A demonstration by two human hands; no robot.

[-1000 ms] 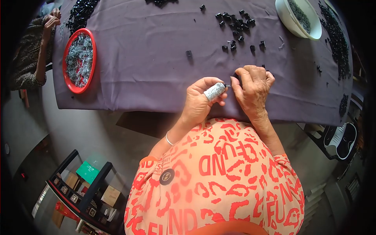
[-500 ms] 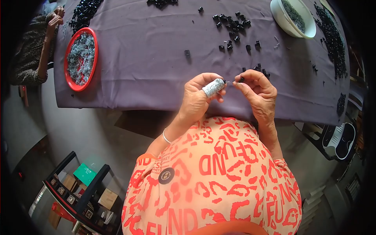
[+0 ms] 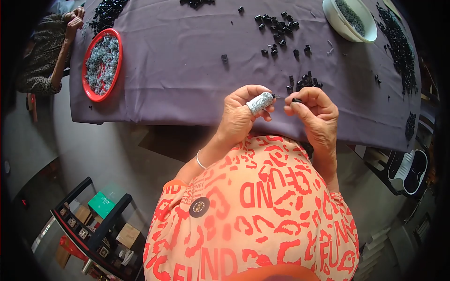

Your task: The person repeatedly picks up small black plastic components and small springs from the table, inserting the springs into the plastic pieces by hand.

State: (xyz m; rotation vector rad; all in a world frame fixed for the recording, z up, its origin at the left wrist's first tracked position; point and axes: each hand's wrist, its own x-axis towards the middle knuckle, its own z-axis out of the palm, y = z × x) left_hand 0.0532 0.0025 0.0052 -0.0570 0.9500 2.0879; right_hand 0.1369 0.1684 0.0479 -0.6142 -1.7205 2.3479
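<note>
Above the table's near edge, my left hand (image 3: pixel 238 110) is closed in a pinch. A silvery speckled sleeve (image 3: pixel 260 103) lies along its thumb side; I cannot tell whether it covers the thumb. Past the sleeve's end, a small dark piece with a thin metal pin (image 3: pixel 277 96) sticks out to the right from the fingertips. My right hand (image 3: pixel 318 112) pinches a small black plastic part (image 3: pixel 296 100) between thumb and forefinger, a short gap from the pin. Just beyond the right fingers lies a cluster of similar black parts (image 3: pixel 307 80).
A purple cloth (image 3: pixel 178 70) covers the table. More black parts (image 3: pixel 279 28) lie farther back. At left is a red tray (image 3: pixel 86 75) of thin silvery pieces; at back right, a white bowl (image 3: pixel 337 25) near a dark heap (image 3: pixel 398 47). Another person's hand (image 3: pixel 75 21) shows far left.
My right hand has drawn slightly right and down with the black part, widening the gap to the pin. The left hand keeps its pinch. The whole view has shifted a little.
</note>
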